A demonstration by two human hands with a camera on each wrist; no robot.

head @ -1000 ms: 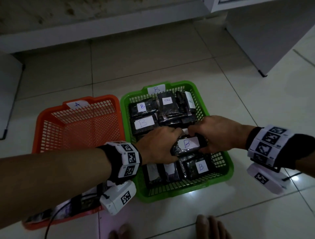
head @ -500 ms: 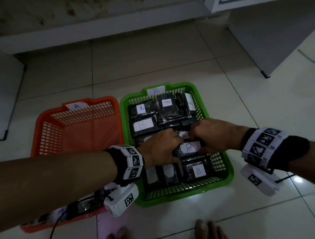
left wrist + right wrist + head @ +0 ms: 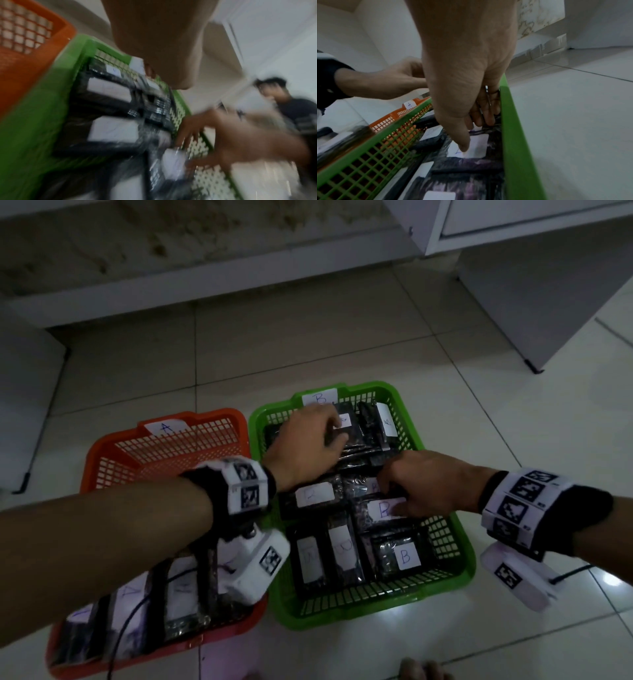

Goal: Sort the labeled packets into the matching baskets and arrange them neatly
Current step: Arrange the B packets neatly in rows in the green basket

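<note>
B packet (image 3: 376,508), held by both hands a second ago, now lies mid-row in green basket (image 3: 254,426); right hand (image 3: 424,484) pinches it, thumb on label; left hand (image 3: 308,443) has shifted to far packets (image 3: 352,436), fingers bent, grip indeterminate; apparently tidying.

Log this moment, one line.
left hand: at far packets | right hand: holds B packet | green basket: both hands inside | orange basket: packets near end

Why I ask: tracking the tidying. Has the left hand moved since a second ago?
Yes: the left hand went from the green basket's middle toward its far rim.
</note>
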